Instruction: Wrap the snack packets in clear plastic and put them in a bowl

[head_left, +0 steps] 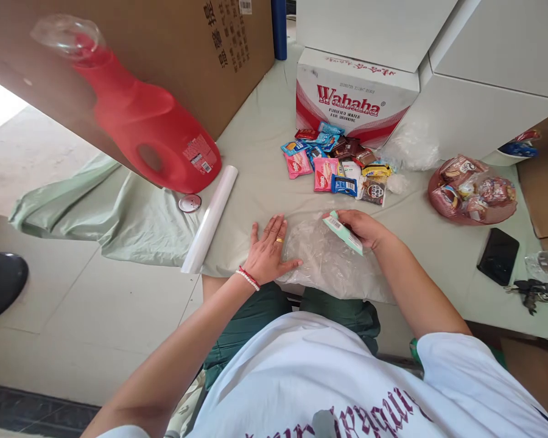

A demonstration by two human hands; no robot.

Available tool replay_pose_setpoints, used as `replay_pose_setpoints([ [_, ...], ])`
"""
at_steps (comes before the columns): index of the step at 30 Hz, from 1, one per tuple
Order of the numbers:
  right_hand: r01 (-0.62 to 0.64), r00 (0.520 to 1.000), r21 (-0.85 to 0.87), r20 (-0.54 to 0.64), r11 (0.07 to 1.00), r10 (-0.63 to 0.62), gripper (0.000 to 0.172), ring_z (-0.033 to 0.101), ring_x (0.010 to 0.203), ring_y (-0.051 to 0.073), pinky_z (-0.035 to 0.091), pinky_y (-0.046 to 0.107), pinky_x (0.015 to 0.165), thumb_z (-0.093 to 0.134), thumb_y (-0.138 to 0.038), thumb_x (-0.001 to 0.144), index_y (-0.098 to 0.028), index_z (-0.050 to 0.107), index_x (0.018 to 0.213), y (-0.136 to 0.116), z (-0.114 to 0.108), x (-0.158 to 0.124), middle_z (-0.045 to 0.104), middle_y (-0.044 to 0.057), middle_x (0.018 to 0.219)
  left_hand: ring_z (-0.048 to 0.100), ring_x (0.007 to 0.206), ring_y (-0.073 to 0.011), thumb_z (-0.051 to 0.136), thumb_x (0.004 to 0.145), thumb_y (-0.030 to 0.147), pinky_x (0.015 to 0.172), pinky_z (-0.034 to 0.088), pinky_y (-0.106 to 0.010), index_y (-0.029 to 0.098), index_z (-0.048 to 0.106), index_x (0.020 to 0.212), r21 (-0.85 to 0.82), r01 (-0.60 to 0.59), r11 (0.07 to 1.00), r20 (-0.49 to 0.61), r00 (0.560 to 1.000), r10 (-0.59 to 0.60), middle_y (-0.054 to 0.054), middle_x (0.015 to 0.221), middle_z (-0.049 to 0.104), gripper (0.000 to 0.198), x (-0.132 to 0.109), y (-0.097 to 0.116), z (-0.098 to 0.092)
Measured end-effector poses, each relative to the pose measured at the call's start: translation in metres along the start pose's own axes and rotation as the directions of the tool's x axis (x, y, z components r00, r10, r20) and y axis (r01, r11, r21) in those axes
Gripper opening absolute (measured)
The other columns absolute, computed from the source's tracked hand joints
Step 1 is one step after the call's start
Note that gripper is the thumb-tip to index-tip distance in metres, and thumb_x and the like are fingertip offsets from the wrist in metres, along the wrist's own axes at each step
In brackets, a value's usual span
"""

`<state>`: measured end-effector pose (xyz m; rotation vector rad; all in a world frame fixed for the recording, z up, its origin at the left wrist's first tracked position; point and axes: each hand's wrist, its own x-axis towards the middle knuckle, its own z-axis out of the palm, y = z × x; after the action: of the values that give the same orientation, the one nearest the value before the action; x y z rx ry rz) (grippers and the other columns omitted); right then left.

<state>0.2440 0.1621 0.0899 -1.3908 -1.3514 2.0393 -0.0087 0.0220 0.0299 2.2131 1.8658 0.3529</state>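
My left hand (270,250) lies flat with fingers spread on the green cloth, its thumb pressing the left edge of a clear plastic bag (329,261). My right hand (360,226) is closed around a small pale-green snack packet (343,232), held over the bag's top. A pile of several small wrapped snacks (338,164) lies just beyond the bag, in front of a Wahaha water carton (351,97).
A roll of clear bags (210,219) lies to the left beside a red detergent jug (141,121) and a small round lid (190,202). A filled pink snack bag (472,190), a black phone (498,255) and keys (532,291) sit on the right. White cabinets stand behind.
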Motion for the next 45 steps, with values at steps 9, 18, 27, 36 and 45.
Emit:
replay_pose_setpoints([
  [9,0.060,0.996,-0.054,0.067,0.997,-0.057,0.041,0.047,0.059,0.013,0.039,0.027,0.056,0.068,-0.050,0.077,-0.017,0.077,0.099,0.022,0.012,-0.016,0.069,0.002,0.071,0.063,0.115,-0.0294,0.061,0.086,0.027,0.102,0.052,-0.050,0.021,0.060,0.084,-0.448,0.187,0.874,-0.206,0.930,-0.305,-0.014,0.112,0.068,0.006,0.028,0.019,-0.003],
  [18,0.262,0.965,-0.223,0.061,0.939,-0.255,0.021,0.060,0.125,0.023,0.049,0.035,0.097,0.060,-0.036,0.083,-0.018,0.066,0.074,0.056,-0.002,-0.036,0.050,0.007,0.161,0.051,0.057,-0.0099,0.072,0.070,0.027,0.059,0.046,-0.026,0.024,0.042,0.091,-0.921,0.338,0.192,0.133,0.739,-0.660,0.005,0.078,0.055,0.036,0.052,-0.011,-0.021],
  [27,0.332,0.941,-0.398,0.072,0.855,-0.331,0.020,0.052,0.142,0.026,0.047,0.044,0.108,0.053,-0.030,0.086,-0.020,0.063,0.072,0.065,0.001,-0.037,0.048,0.009,0.162,0.060,0.124,-0.0297,0.058,0.082,0.015,0.111,0.041,-0.052,0.022,0.068,0.106,-0.156,0.059,0.986,-0.426,0.897,-0.121,-0.013,0.118,0.068,0.027,0.028,0.000,-0.020],
  [36,0.225,0.962,-0.419,-0.049,0.879,-0.270,0.024,0.054,0.138,0.026,0.049,0.036,0.099,0.059,-0.036,0.085,-0.020,0.060,0.067,0.076,-0.034,-0.080,0.052,0.007,0.159,0.035,0.157,-0.0356,0.058,0.094,0.061,0.126,0.002,-0.074,0.025,0.034,0.163,-0.045,-0.082,0.996,0.218,0.972,0.090,-0.017,0.171,0.032,0.082,0.023,-0.018,-0.020],
  [45,0.297,0.929,-0.559,-0.017,0.774,-0.369,0.033,0.063,0.075,0.016,0.046,0.026,0.067,0.052,-0.032,0.095,-0.017,0.076,0.110,0.010,-0.038,-0.073,0.074,0.004,0.093,0.024,0.161,-0.0385,0.055,0.093,0.068,0.125,0.004,-0.075,0.020,0.033,0.164,-0.014,-0.099,0.995,0.265,0.959,0.099,-0.019,0.173,0.027,0.089,0.032,-0.016,-0.024],
])
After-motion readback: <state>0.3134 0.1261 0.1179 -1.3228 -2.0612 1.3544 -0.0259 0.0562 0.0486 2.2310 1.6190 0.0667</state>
